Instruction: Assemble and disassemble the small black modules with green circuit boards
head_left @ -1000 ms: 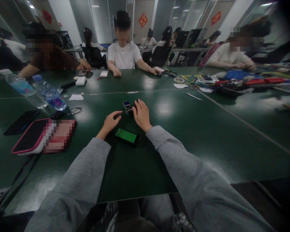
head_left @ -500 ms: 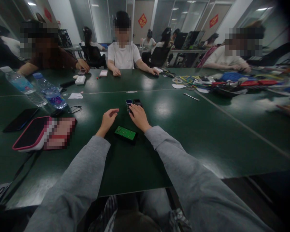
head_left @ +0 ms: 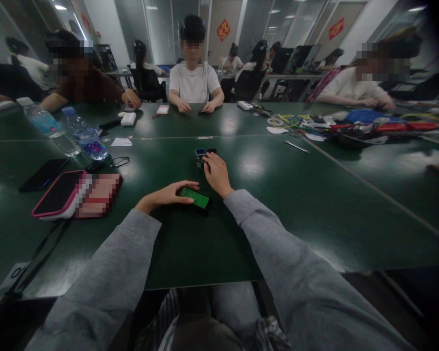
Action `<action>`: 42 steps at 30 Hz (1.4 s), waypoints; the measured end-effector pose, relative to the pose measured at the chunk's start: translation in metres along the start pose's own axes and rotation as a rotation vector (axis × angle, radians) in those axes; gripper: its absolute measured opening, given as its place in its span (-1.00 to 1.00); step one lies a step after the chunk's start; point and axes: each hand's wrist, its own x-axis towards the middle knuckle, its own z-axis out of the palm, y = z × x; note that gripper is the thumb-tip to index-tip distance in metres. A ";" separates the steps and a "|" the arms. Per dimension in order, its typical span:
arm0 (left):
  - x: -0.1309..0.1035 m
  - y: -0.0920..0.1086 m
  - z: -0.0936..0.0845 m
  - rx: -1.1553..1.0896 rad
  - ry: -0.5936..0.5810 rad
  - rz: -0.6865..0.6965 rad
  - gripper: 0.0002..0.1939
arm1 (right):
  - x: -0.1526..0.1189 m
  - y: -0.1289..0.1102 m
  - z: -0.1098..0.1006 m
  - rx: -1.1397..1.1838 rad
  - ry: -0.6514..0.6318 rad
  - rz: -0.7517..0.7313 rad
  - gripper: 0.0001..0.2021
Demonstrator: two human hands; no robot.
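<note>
A green circuit board in a black case lies on the table in front of me. My left hand is closed around its left end, thumb on the near side and fingers along the far side. Beyond it stands a small electronic module with a bluish screen on top, and a dark block is right beside it. My right hand curves over these small parts, fingers bent onto them. Its palm hides most of the dark block, and the thumb is hidden too.
On the left are two water bottles, a black phone, a pink-rimmed case and a red booklet. A wrench and a heap of cables lie to the right. People sit across the green table.
My left hand has come down and closed on the circuit board's left end. My right hand stays at the small modules, its fingers more bent. The person opposite has drawn their hands together.
</note>
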 end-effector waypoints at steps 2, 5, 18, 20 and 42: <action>0.002 -0.005 -0.001 -0.009 0.037 0.017 -0.37 | 0.000 0.000 0.000 0.023 0.010 -0.009 -0.66; 0.011 -0.022 0.000 -0.107 0.191 0.044 -0.45 | 0.001 -0.001 -0.001 0.065 0.035 -0.027 -0.67; 0.038 -0.048 -0.016 -0.009 0.589 0.106 -0.61 | -0.021 -0.051 -0.010 0.602 0.054 0.159 -0.70; 0.044 -0.054 -0.020 0.023 0.660 0.136 -0.60 | -0.027 -0.059 -0.005 0.654 -0.034 0.207 -0.64; 0.054 -0.070 -0.026 -0.087 0.923 0.221 -0.66 | -0.029 -0.061 -0.003 0.153 -0.160 0.001 -0.56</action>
